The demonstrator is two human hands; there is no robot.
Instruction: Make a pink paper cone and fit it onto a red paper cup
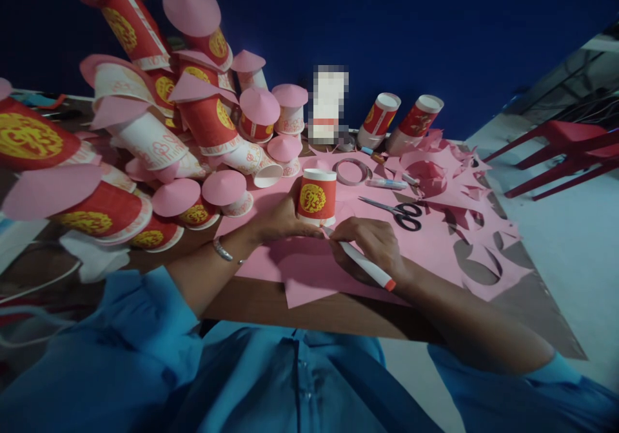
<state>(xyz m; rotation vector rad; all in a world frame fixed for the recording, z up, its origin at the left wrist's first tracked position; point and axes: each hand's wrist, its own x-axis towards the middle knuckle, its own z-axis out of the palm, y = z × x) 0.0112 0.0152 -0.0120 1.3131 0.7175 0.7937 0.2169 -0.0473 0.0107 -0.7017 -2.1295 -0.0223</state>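
A red paper cup (316,196) with a yellow round emblem stands upside down over pink paper (309,265). My left hand (285,219) is closed around its left side and lower rim, with part of the fingers hidden behind the cup. In my right hand (370,245) is a white marker (362,262) with a red end. Its tip is at the cup's lower rim, close to my left thumb; whether it touches the cup or the paper I cannot tell. Black-handled scissors (399,212) lie open to the right of the cup.
Stacked cups with pink cone tops (206,114) crowd the left side. Behind lie a tape roll (352,171), a clear-barrelled pen (387,183) and two cup stacks (382,118). Cut pink scraps (459,182) cover the right side. A red stool (570,149) stands beyond the table.
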